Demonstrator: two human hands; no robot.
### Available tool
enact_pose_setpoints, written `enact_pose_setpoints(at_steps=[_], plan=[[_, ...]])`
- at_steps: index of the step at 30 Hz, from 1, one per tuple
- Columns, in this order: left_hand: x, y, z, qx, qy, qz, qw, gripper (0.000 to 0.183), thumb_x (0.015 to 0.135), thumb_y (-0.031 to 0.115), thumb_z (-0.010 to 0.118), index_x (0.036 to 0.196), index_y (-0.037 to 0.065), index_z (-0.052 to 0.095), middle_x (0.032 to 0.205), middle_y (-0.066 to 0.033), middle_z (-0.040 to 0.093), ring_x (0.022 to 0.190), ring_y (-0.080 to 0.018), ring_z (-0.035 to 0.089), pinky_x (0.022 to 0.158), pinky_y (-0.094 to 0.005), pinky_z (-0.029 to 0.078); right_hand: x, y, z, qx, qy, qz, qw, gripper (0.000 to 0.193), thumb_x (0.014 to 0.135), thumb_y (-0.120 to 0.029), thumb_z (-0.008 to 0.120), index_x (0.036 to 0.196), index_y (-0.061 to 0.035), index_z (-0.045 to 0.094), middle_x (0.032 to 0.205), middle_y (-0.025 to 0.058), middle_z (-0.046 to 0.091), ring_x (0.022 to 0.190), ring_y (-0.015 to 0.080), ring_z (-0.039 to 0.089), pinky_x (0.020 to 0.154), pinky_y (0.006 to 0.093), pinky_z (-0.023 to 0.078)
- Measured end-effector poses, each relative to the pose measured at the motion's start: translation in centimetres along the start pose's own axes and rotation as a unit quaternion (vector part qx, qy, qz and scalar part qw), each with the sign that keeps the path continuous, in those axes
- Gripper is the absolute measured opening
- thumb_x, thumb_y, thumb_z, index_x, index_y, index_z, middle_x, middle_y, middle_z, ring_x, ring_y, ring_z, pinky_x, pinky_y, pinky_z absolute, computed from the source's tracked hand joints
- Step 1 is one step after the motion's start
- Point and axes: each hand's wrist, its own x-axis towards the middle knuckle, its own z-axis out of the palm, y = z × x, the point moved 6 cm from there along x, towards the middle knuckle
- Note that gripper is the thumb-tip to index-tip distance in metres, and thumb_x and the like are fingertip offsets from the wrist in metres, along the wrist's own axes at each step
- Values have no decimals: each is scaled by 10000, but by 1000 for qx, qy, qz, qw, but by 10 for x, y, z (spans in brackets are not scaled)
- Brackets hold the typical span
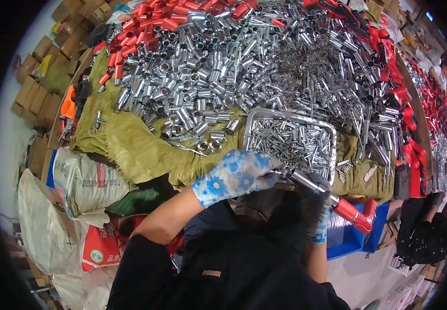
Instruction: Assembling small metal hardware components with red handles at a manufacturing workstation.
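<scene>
My right hand (314,199), in a glove with a dark, soiled front, is closed around a red-handled chrome tube (347,211). Its red, angled grip end points down to the right, and the bare metal end points up-left toward my other hand. My left hand (239,177), gloved in white with blue flowers, has its fingertips pinched together close to that metal end. Whatever they hold is too small to make out. Both hands are at the near edge of a silver metal tray (290,114) full of short metal pins (298,142).
Beyond the tray lies a large heap of chrome sleeves (202,77), with springs and thin rods (306,67). Red tubes (146,26) lie at the far left, red grips (389,57) on the right. Sacks (86,181) stand left, a blue bin (355,235) lower right. Another person (425,232) is at far right.
</scene>
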Motion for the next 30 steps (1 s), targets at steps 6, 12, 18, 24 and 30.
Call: enact_pose_setpoints(at_steps=[6, 12, 18, 24, 30], plan=[[-15, -11, -4, -117, 2, -24, 993, 272, 863, 202, 627, 1101, 71, 613, 1081, -141, 641, 884, -310, 650, 755, -384, 523, -7, 11, 1, -34, -6, 27, 999, 543, 840, -491, 642, 1125, -48, 513, 1109, 129, 561, 1061, 283, 573, 922, 449, 501], [-7, -8, -10, -203, -46, -87, 974, 306, 902, 249, 582, 1109, 24, 608, 896, -129, 680, 830, -277, 672, 739, -355, 518, -9, -1, 16, -14, 23, 26, 999, 566, 851, -512, 616, 1164, -55, 500, 1137, 127, 551, 1061, 275, 570, 917, 440, 501], [-4, 6, -18, -164, -34, -67, 984, 304, 916, 257, 548, 1080, 9, 609, 835, -128, 680, 812, -269, 675, 730, -351, 508, -8, -1, 12, -5, 1, 23, 1000, 573, 865, -507, 593, 1214, -66, 484, 1192, 127, 541, 1118, 288, 550, 954, 462, 475], [-1, 3, -24, -128, 32, -65, 989, 293, 907, 265, 562, 1066, 23, 607, 851, -147, 670, 823, -297, 665, 720, -366, 507, -11, -5, 6, -3, 22, 33, 999, 577, 846, -493, 622, 1223, -78, 488, 1213, 130, 541, 1116, 302, 551, 950, 463, 479], [3, 8, -3, -110, -113, -140, 978, 321, 891, 265, 596, 1130, 52, 582, 1035, -162, 641, 920, -312, 643, 773, -381, 504, -14, 6, 1, 13, 20, 17, 1000, 575, 853, -500, 607, 1223, -76, 487, 1211, 134, 537, 1118, 307, 548, 975, 445, 465]])
